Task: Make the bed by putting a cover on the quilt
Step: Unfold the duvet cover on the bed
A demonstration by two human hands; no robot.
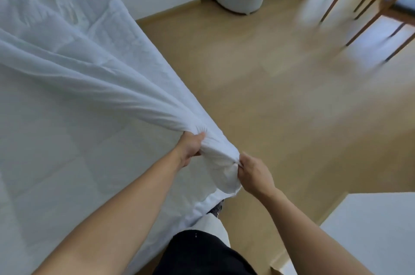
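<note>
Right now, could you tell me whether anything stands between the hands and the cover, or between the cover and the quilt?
Nothing visible does. The left hand and right hand both grip the cover at its bunched corner, and it stretches straight over the quilt.

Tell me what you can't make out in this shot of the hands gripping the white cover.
Head view only:
1. Fingertips of the left hand and right hand: buried in the bunched cover.
2. Chairs, top right: motion-blurred and cut by the frame edge.
3. Shoe: mostly under the cover's hem.
</note>
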